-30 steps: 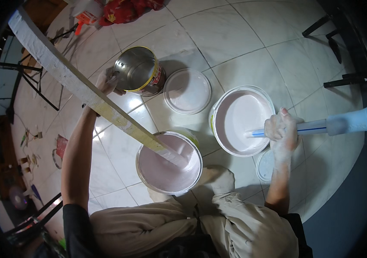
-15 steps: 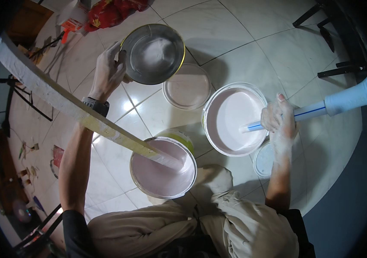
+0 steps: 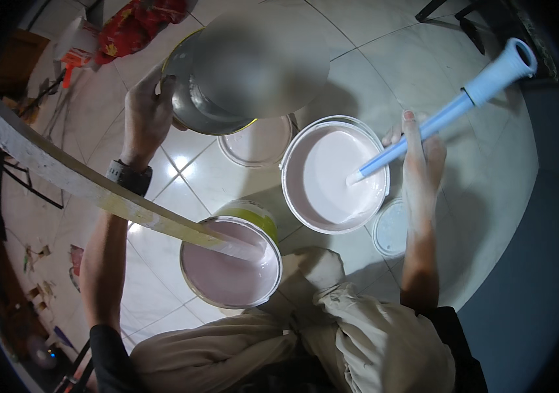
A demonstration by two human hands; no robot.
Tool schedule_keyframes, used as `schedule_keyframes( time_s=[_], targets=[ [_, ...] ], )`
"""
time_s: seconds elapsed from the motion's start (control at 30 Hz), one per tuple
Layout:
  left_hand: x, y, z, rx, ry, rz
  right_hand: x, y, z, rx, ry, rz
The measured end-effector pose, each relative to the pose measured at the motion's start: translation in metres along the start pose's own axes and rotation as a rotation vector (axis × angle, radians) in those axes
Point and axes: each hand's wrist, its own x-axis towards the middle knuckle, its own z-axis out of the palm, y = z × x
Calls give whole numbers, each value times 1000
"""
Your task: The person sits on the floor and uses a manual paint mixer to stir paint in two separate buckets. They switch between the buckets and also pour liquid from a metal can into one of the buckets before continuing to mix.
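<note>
My left hand (image 3: pixel 147 111) grips the rim of a dark, round metal tin (image 3: pixel 197 108) with a yellow edge, held above the floor. A grey blur hides much of the tin's right side. My right hand (image 3: pixel 421 154) is closed around a light blue plastic pipe (image 3: pixel 446 122), whose pale lower end dips into pale pink paint in a white bucket (image 3: pixel 286 187). Nearer me, a second bucket with a green side (image 3: pixel 250 215) holds similar paint. A long, pale wooden stick (image 3: pixel 119 200) stands tilted in it, passing over my left forearm.
A round lid (image 3: pixel 253 147) lies on the tiles behind the buckets, and a smaller pale lid (image 3: pixel 391 229) beside the white bucket. Red bags (image 3: pixel 140 27) and a white container with an orange part (image 3: pixel 77 42) lie far left. Black furniture legs (image 3: pixel 435 9) stand far right.
The tin in my left hand has tipped and its inside has turned away from view. The blue pipe's upper end has swung up and leftward, with its lower end still in the paint.
</note>
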Motion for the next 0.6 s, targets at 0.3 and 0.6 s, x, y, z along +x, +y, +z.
schedule_keyframes(
  time_s=[0.3,0.6],
  targets=[
    [-19,-1,-11,-222,-71,-196,21,21,-20,-460,98,-256],
    [-21,-2,-14,-131,-34,-45,-3,-58,63,-519,-417,-581]
  ],
)
